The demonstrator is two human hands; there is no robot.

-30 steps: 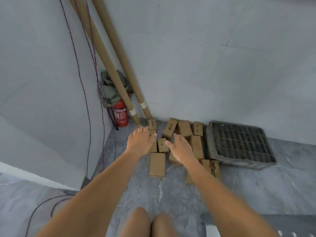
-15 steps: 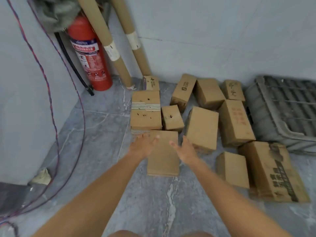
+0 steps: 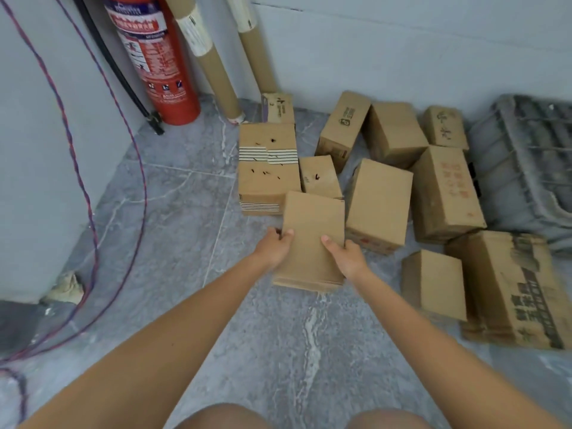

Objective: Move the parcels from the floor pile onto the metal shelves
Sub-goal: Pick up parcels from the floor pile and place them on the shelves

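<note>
1. Since the shelves are nowhere in view and about ten parcels lie on the floor (image 3: pixel 185 274), the task looks barely begun; how many, if any, are already shelved cannot be told.
2. One flat parcel (image 3: pixel 312 239) is in hand now, at the near edge of the pile, its near end apparently still on or just off the floor.
3. The left hand (image 3: pixel 274 247) grips that parcel's left edge, thumb on top and fingers curled round the side.
4. The right hand (image 3: pixel 345 253) grips the right edge the same way, thumb laid on the top face, fingers hidden beneath or beside.
5. Both forearms reach forward and down, nearly straight, converging on the parcel; bare knees show at the bottom, so the person seems to crouch or bend.
6. Just beyond the left hand sits a striped box (image 3: pixel 267 168); just beyond the right hand, a small box (image 3: pixel 320 176); right of the right hand, a plain box (image 3: pixel 377 202).
7. Left to do, as a judgement: lift this parcel, carry it to the shelves, then return for each remaining one.
</note>
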